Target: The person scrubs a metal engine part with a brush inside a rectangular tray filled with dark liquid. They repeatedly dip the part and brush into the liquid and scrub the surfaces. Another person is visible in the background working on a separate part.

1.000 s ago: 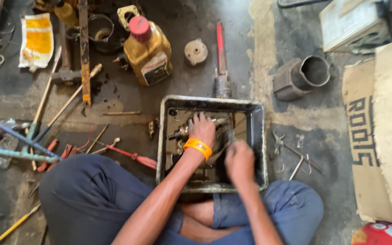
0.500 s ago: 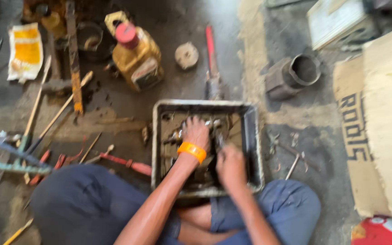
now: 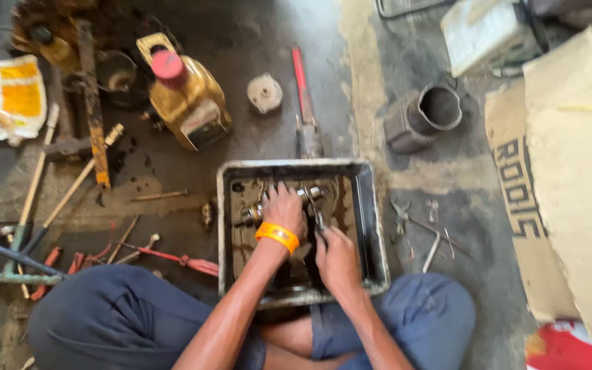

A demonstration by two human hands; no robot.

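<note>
I sit cross-legged on an oily floor with a square metal tray (image 3: 373, 226) between my knees. The tray holds dark liquid and a metal shaft part (image 3: 310, 194). My left hand (image 3: 284, 209), with an orange band on the wrist, lies on top of that shaft and grips it. My right hand (image 3: 337, 259) is lower in the tray, fingers curled around a small dark part I cannot make out.
A yellow oil jug (image 3: 185, 96) with a red cap stands beyond the tray, next to a red-handled tool (image 3: 303, 96) and a white round part (image 3: 264, 93). A grey pipe piece (image 3: 425, 118) lies right. Cardboard (image 3: 570, 178) covers the far right. Hammers and screwdrivers (image 3: 70, 199) litter the left.
The view has shifted slightly; both hands stay inside the tray. My left hand has moved a little along the shaft and my right hand has dropped lower.
</note>
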